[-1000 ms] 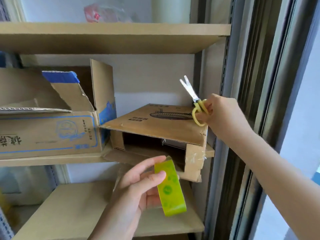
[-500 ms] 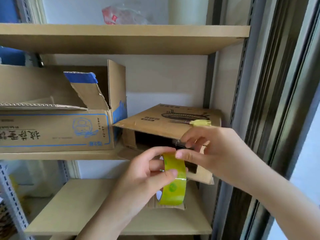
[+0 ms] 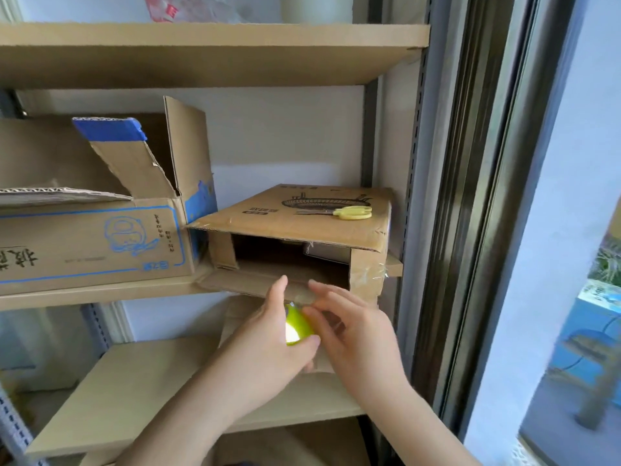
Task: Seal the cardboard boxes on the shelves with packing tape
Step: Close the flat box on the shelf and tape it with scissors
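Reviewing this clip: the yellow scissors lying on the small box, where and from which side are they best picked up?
Probably by the yellow handle loops of the scissors, coming from the right and above. They lie flat on top of the small box, loops toward the right edge, closed blades pointing left, so nothing blocks the handles.

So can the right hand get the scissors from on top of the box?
Probably yes. The scissors lie in the open on top of the box, with bare space above them. The right hand is just below, at the tape roll, with nothing in between.
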### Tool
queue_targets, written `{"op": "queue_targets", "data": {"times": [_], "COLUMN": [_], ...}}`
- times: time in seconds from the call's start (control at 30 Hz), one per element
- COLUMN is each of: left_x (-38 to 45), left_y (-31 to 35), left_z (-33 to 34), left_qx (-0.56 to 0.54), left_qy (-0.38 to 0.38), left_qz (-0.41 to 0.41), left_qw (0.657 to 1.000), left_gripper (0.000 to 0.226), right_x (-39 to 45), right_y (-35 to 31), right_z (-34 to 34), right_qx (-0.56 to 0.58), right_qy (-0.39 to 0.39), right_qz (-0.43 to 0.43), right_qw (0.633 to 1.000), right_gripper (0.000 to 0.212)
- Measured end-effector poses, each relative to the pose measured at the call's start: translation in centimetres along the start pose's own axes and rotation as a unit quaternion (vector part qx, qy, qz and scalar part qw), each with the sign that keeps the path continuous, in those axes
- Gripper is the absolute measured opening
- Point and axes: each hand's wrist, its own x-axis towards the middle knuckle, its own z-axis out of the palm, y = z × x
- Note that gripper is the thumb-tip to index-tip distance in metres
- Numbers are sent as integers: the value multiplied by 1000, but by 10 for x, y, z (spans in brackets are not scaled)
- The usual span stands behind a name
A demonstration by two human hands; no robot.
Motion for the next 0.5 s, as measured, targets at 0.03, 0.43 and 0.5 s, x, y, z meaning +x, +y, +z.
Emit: {"op": "queue_targets", "data": {"times": [0.03,0.43,0.5], "left_x": [4,35,41], "left_y": [-1,34,42], "left_z": [-1,15,20], "left_qx": [18,165,179], "left_qy": [4,-37,-40], "left_qz": [-5,72,85], "left_qw": [1000,983,979], "left_gripper": [93,99,97], "right_x": [7,-12,-13], "right_y": [1,25,33], "right_z": [3,0,1], "right_qx": [-8,-176,-151], "right_qy": [-37,221,260], "right_qz": [17,76,88], "right_qw": [999,956,950], "right_gripper": [19,13,12]}}
